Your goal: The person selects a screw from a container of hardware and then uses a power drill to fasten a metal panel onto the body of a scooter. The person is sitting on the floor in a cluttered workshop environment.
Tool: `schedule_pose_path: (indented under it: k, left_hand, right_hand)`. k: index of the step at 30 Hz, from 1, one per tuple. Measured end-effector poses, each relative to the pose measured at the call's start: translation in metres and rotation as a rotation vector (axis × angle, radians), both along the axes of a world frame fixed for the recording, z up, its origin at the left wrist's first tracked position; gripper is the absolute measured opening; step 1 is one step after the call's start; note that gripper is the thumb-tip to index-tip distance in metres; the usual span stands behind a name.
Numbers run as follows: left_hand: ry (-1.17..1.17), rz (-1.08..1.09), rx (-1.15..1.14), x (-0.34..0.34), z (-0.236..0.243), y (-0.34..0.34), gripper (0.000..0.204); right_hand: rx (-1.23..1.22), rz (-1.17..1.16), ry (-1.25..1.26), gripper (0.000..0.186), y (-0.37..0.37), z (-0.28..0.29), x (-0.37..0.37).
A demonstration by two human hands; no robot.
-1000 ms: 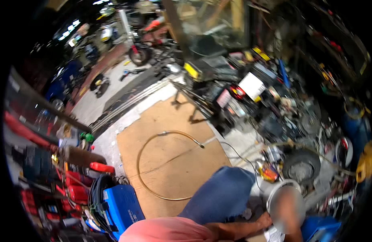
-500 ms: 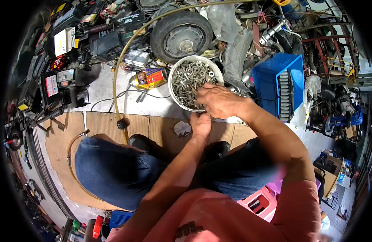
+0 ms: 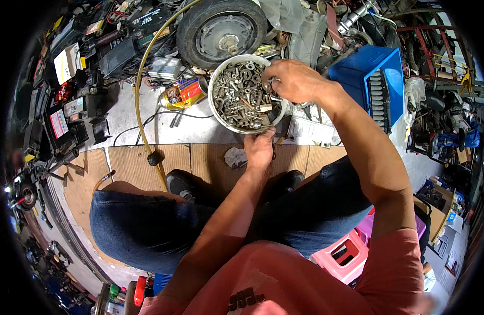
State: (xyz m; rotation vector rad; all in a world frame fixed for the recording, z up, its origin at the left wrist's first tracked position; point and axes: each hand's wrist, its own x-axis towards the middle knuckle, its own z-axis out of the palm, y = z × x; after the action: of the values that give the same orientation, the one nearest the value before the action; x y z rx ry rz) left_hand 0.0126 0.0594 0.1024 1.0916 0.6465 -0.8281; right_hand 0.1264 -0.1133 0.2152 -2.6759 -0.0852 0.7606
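A round white bucket (image 3: pixel 214 105) full of loose bolts, nuts and washers (image 3: pixel 242 94) stands on the floor in front of me. At its near rim my left hand (image 3: pixel 259 149) grips the edge, fingers closed and partly hidden under it. My right hand (image 3: pixel 297 81) is at the far right side of the bucket, over the hardware. Its fingers are curled and pressed together among the metal pieces; what they pinch, if anything, cannot be made out.
A wheel with a tyre (image 3: pixel 221 34) lies beyond the bucket. Left of it are a yellow-and-red can (image 3: pixel 184 93) and a tan hose (image 3: pixel 142 68). A blue bin (image 3: pixel 365 79) stands right. Cardboard (image 3: pixel 210 163) covers the floor near my feet; a pink stool (image 3: pixel 344 254) is beside me.
My right hand has moved from the near right part of the bucket to its far right side, uncovering more bolts. My left hand stays at the near rim. The whole view has shifted slightly.
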Motion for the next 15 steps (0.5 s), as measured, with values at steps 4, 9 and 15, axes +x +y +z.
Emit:
schedule_pose_path:
  k: [4,9,15]
  left_hand:
    - [0.126,-0.081,0.086,0.005,0.018,0.001,0.050]
    - [0.059,-0.081,0.083,0.007,0.017,0.002,0.032]
    - [-0.090,-0.132,0.177,-0.001,-0.016,0.003,0.023]
  right_hand:
    - [-0.012,-0.014,-0.065,0.039,-0.014,-0.013,0.005]
    - [-0.044,-0.053,-0.050,0.042,-0.012,-0.015,0.015]
    - [-0.054,-0.117,-0.044,0.040,-0.005,-0.018,0.022]
